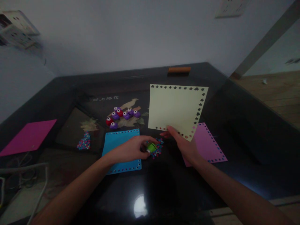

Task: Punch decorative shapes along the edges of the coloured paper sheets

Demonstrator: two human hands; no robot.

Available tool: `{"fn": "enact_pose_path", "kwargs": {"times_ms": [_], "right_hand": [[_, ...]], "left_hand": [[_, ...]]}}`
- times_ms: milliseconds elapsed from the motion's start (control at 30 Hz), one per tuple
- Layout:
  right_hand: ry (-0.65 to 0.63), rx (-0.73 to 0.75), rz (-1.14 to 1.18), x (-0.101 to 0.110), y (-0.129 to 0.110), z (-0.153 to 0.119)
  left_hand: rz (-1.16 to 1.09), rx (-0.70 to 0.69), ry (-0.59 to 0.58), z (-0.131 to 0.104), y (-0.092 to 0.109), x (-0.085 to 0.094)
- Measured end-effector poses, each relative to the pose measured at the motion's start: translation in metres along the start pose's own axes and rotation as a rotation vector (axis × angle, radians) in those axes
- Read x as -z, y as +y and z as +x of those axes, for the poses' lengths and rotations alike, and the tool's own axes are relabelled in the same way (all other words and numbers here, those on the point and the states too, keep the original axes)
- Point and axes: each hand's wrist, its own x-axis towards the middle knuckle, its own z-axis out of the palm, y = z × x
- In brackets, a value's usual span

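Note:
My left hand (134, 148) is closed around a small green craft punch (152, 147), just above a pile of tiny coloured paper cut-outs (158, 151). My right hand (182, 142) pinches the lower edge of a pale yellow paper sheet (177, 107), which is held up and tilted above the table. Star and heart holes run along the sheet's top, right and bottom edges; its left edge is plain. A blue sheet (124, 165) with punched edges lies partly under my left forearm and hand. Beneath my right hand is a pink sheet (208, 143), also punched along its edges.
Several purple and red punches with eye-like tops (126, 115) stand at the table's middle. Another heap of cut-outs (84, 142) and a magenta sheet (30, 137) lie left. An orange-brown cylinder (179, 70) is at the back. White cables (42, 187) run at lower left.

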Motion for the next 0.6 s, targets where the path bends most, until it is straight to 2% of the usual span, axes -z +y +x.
{"fn": "enact_pose_path", "kwargs": {"times_ms": [100, 300, 600], "right_hand": [[0.002, -0.007, 0.008, 0.000, 0.000, -0.001], [0.003, -0.041, 0.044, 0.001, 0.002, -0.002], [0.002, -0.064, 0.073, -0.001, -0.001, -0.002]], "left_hand": [[0.031, -0.033, -0.002, 0.000, -0.001, 0.001], [0.116, 0.026, -0.020, -0.001, 0.003, 0.005], [0.133, -0.002, 0.002, -0.001, 0.004, 0.012]]}}
